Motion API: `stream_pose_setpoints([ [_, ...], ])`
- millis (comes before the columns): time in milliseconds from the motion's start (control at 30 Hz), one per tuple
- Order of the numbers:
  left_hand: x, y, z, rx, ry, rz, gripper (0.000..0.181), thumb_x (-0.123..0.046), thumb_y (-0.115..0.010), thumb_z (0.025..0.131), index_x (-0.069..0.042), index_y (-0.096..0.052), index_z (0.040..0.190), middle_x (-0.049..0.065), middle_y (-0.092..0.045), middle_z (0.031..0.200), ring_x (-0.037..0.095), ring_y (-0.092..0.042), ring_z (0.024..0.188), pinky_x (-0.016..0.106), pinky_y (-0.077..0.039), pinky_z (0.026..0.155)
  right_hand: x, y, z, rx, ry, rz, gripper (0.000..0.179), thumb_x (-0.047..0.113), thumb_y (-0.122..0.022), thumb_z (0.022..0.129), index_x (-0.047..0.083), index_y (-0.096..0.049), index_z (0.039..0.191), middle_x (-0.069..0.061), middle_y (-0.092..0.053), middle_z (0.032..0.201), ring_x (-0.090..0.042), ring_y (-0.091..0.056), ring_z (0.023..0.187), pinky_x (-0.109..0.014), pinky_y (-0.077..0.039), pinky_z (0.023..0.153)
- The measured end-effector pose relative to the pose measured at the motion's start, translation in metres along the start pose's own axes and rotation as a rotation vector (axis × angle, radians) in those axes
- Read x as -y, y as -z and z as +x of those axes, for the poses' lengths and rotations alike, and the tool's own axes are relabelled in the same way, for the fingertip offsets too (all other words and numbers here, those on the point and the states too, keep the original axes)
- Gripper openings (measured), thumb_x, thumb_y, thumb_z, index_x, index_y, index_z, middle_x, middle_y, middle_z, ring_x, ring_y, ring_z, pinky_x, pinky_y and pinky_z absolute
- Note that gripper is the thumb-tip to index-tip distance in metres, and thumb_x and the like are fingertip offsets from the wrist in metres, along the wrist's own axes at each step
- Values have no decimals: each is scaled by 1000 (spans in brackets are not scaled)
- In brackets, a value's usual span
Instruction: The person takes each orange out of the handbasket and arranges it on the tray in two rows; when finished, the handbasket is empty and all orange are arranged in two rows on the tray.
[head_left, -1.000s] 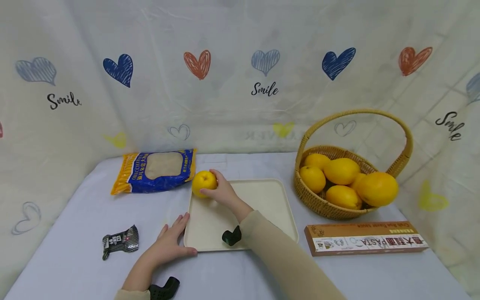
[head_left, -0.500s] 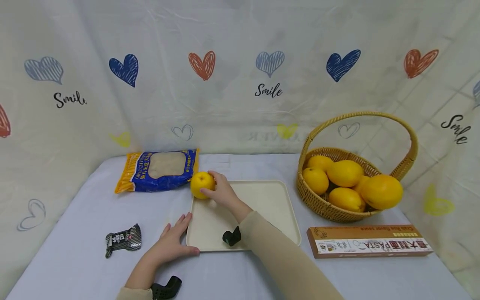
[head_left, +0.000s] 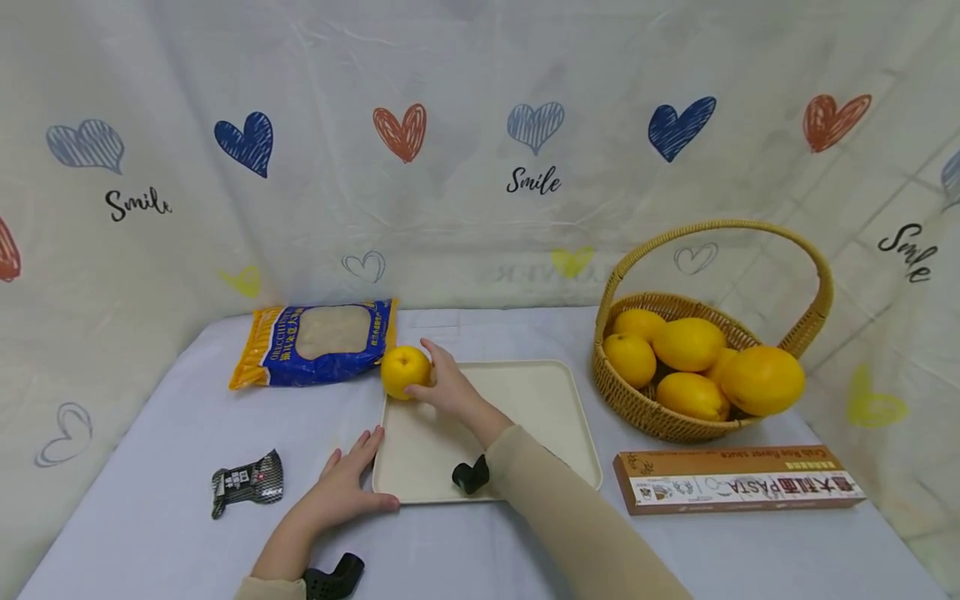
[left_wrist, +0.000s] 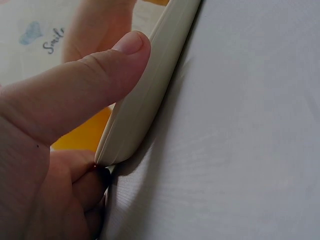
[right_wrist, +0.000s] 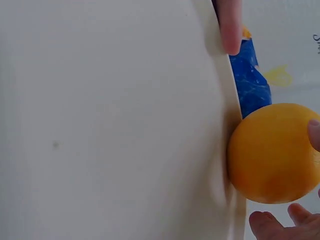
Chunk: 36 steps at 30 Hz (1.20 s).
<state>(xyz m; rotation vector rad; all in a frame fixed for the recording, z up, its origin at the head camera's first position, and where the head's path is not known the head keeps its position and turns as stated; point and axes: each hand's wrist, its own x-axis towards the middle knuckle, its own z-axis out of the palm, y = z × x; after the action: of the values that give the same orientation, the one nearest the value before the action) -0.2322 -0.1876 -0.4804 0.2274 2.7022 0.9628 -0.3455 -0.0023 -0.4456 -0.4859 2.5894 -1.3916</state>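
A round yellow fruit [head_left: 405, 372] with a dimple on top sits at the far left corner of a cream tray [head_left: 517, 417]. My right hand [head_left: 453, 387] is beside it, its thumb against the fruit and the index finger raised off its side. In the right wrist view, fingertips [right_wrist: 265, 225] are spread apart from the fruit. My left hand [head_left: 348, 483] lies at the tray's near left corner, fingers extended along the left side and thumb at the front edge. In the left wrist view the thumb [left_wrist: 110, 65] overlaps the rim.
A blue and yellow pasta bag [head_left: 322, 343] lies just behind the fruit. At right stands a handled wicker basket [head_left: 645, 421] holding several yellow fruits [head_left: 690, 344]. A pasta box [head_left: 738, 481] lies before it. A small black packet [head_left: 247, 483] is at left.
My right fingers have loosened slightly from the fruit, and the hand has shifted a little right and toward me. The fruit stays at the corner; the left hand keeps its place by the tray.
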Motion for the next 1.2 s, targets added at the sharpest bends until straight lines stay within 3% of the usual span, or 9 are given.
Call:
stream_pose_setpoints([
  [200,5,-3,4,-10,14,-5,112,-52,-78,57,-11,-22,145,15,-24,149,33,-17,139,56,1,111,7,43,-20,-67,108,48,77,21,-65,83,16,-19,145,-9,-19,150,-29,-30,132,-45,-36,104],
  [400,9,-1,2,-20,25,2,114,-53,-78,56,-11,-21,145,15,-24,149,33,-17,139,55,0,111,5,119,-61,-306,245,-32,75,15,-66,82,7,-23,143,-18,-26,143,-34,-30,129,-49,-36,103],
  [600,8,3,-1,-15,27,-5,114,-52,-78,57,-10,-20,145,17,-22,149,34,-16,139,56,1,110,-14,181,-107,-507,223,-103,73,12,-64,83,4,-21,142,-20,-24,142,-37,-29,127,-56,-32,102],
  [767,9,3,-3,-12,26,-8,114,-51,-78,57,-9,-19,145,17,-22,149,34,-16,139,55,2,110,-25,204,-136,-574,179,-125,74,16,-62,85,9,-18,144,-16,-20,146,-37,-26,129,-59,-29,100],
  [1000,9,0,0,-10,24,-17,113,-51,-78,57,-10,-20,145,16,-24,149,33,-17,139,55,1,111,-38,220,-159,-663,149,-220,73,15,-62,85,7,-19,144,-18,-20,145,-37,-26,129,-59,-30,99],
  [1067,8,-1,0,-12,14,-14,112,-51,-78,57,-10,-21,145,16,-24,149,33,-17,139,55,1,111,-40,224,-166,-711,139,-248,72,14,-62,85,9,-21,144,-17,-22,145,-34,-28,129,-50,-32,103],
  [1200,6,-1,3,-12,-8,-4,112,-51,-77,58,-11,-20,145,14,-23,150,32,-16,139,54,1,111,-43,235,-184,-854,175,-245,71,5,-66,79,13,-32,141,-6,-33,140,-14,-34,125,-19,-35,102],
])
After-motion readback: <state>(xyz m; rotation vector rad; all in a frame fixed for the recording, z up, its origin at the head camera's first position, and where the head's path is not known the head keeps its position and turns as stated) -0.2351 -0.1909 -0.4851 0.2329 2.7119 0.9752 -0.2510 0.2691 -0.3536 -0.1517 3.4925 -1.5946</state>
